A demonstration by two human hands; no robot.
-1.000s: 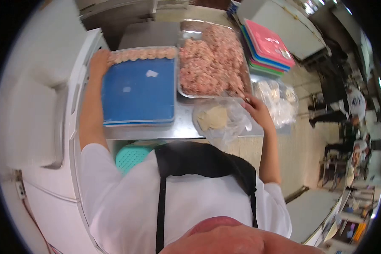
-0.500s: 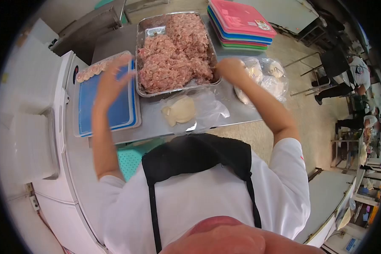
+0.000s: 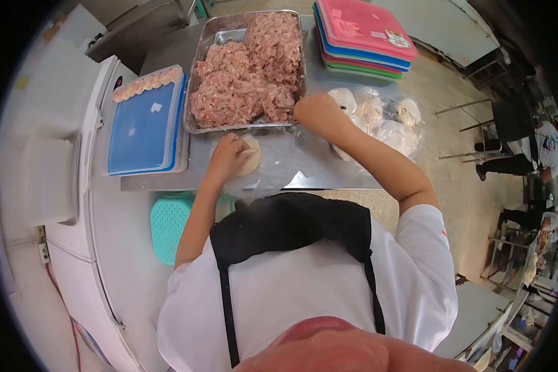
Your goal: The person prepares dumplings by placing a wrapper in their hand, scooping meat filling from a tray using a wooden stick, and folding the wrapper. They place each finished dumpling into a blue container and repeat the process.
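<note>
- Wrappers, pale and round (image 3: 252, 162), lie on clear plastic (image 3: 282, 164) at the near edge of the steel table (image 3: 198, 156), just in front of the metal tray. The left hand (image 3: 228, 154) touches them with bent fingers; whether these pinch a wrapper cannot be told. Likely fault: thin sheets tear or come up two together, since soft dough tends to cling.
- Plastic under the wrappers is loose and crumpled, reaching the table's near edge. A forearm or apron brushing it could drag the wrappers off that edge.
- Right hand (image 3: 321, 115), fingers curled together on what appears to be a thin utensil (image 3: 286, 108), sits at the near right corner of the metal tray (image 3: 303, 69). Too large a load of minced meat (image 3: 248, 80) could drop across the rim; a loose hold could let the utensil slip.
- Blue container (image 3: 142, 139) occupies the table's left end, with formed dumplings (image 3: 146, 85) in a row along its far edge. A knock from the left elbow could shift it.
- Bagged pale rounds (image 3: 398, 133) lie near the table's right edge, beside the right forearm. A wide elbow swing could push them over.
</note>
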